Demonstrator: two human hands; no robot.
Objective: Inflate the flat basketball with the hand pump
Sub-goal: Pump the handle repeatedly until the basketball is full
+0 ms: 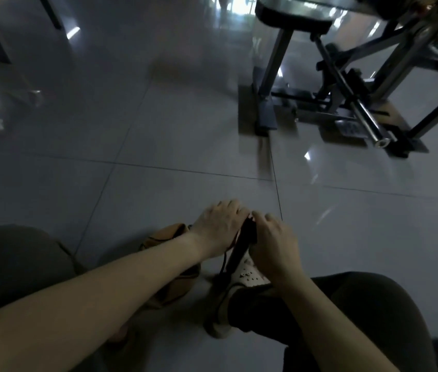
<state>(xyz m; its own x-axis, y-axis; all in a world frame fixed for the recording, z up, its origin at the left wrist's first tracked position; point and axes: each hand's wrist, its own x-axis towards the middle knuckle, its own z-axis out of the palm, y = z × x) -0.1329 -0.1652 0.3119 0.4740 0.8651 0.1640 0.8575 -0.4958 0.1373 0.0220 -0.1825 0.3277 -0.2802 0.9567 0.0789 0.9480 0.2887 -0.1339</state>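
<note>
Grey metal exercise-machine frame stands upper right on the glossy grey tiled floor, well apart from the hands. One black hand pump: left hand and right hand both curl round its top. One sagging orange-brown basketball lies on the floor, partly hidden under the left forearm. One white shoe at the pump base.

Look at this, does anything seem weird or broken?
The basketball looks odd: it lies saggy and caved in on the tiled floor instead of round, just left of the black hand pump that the left hand and right hand grip. Nothing else looks spilled or broken.
</note>
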